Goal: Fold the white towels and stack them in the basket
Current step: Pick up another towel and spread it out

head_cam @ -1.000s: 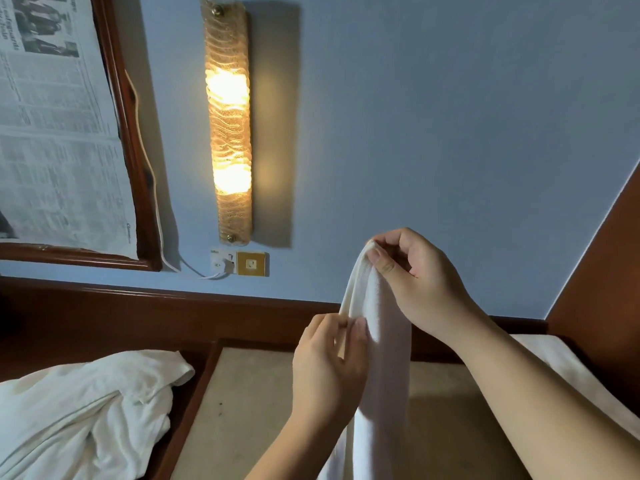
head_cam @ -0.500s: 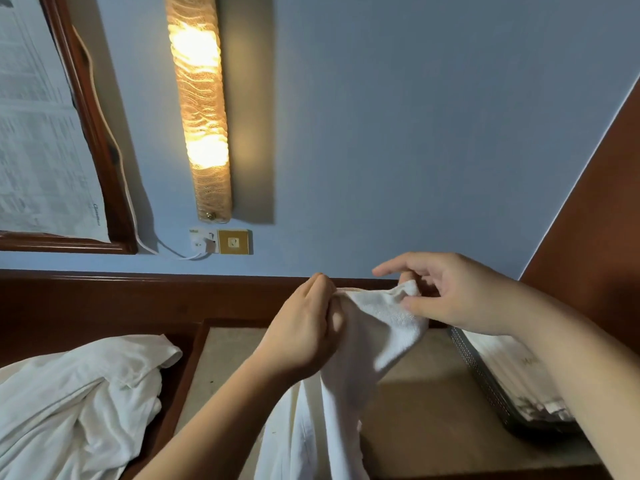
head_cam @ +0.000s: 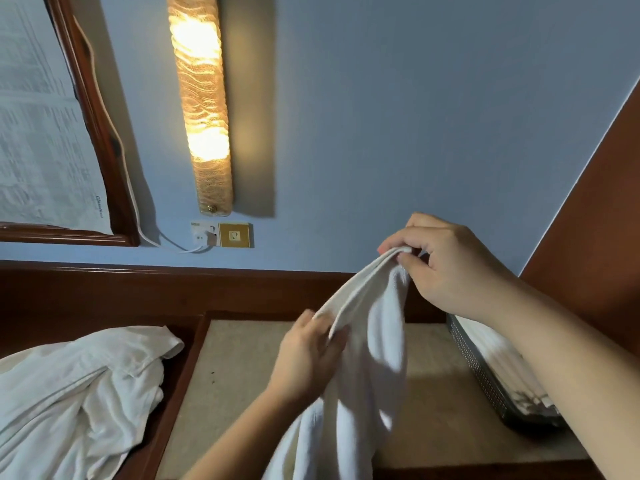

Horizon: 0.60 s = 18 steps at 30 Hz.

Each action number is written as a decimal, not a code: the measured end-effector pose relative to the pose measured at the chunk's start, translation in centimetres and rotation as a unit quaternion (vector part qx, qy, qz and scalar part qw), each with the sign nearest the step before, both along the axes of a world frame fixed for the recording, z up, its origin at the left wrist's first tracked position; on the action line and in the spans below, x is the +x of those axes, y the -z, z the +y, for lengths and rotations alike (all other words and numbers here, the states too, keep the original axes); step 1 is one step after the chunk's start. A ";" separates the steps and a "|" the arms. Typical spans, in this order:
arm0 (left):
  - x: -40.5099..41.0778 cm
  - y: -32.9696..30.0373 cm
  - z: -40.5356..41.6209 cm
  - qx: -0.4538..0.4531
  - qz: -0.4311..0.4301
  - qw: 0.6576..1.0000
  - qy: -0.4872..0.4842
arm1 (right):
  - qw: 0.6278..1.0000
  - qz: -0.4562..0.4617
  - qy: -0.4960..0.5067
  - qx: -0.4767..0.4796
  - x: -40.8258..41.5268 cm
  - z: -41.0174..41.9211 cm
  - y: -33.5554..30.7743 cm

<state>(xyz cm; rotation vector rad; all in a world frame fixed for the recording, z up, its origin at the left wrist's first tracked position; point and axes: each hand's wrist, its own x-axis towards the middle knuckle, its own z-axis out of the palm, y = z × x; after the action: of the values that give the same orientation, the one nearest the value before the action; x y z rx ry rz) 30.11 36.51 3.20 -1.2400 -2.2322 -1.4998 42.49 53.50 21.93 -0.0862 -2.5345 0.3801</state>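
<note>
the tabletop [head_cam: 242,375] lies bare between its wooden left rim [head_cam: 180,386] and the basket [head_cam: 485,379] at right. the hanging towel [head_cam: 363,375] blocks the middle. crumpled linen [head_cam: 76,393] fills the space left of the rim.

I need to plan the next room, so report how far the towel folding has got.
Done: the basket at the right already holds white folded cloth, count unclear. In hand: one white towel is held up over the tabletop, the right hand pinching its top edge, the left hand gripping lower along that edge; it is not yet folded. Left: folding and stacking it, and probably the white heap at the left.
</note>
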 end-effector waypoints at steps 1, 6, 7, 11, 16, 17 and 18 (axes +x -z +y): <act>1.1 1.4 0.5 0.002 -0.031 1.000 -0.002 | 1.000 0.012 0.006 0.011 -0.2 0.1 -0.1; 3.4 5.5 0.8 0.005 -0.109 0.993 -0.043 | 0.996 0.061 0.060 0.032 0.1 2.2 -0.5; 3.0 5.5 0.6 0.004 -0.093 0.994 -0.063 | 0.995 0.063 0.075 0.026 0.4 2.9 -0.5; 0.5 3.7 -0.3 -0.025 0.012 0.994 -0.105 | 0.990 0.075 0.115 0.023 1.1 4.8 0.0; -0.1 4.3 -1.4 -0.059 0.005 0.988 -0.145 | 0.982 0.124 0.142 0.032 1.8 5.6 -0.3; 0.2 4.5 -1.5 -0.056 -0.011 0.986 -0.156 | 0.981 0.126 0.146 0.031 1.9 5.8 -0.4; 0.5 4.7 -1.6 -0.053 -0.026 0.984 -0.170 | 0.980 0.128 0.148 0.027 2.0 6.1 -0.4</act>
<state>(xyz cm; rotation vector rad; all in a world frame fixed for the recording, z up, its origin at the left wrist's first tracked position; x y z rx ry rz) 30.64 34.90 -1.54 -0.7954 -2.4325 -1.3100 44.49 59.58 22.31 -0.3656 -2.2329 0.1884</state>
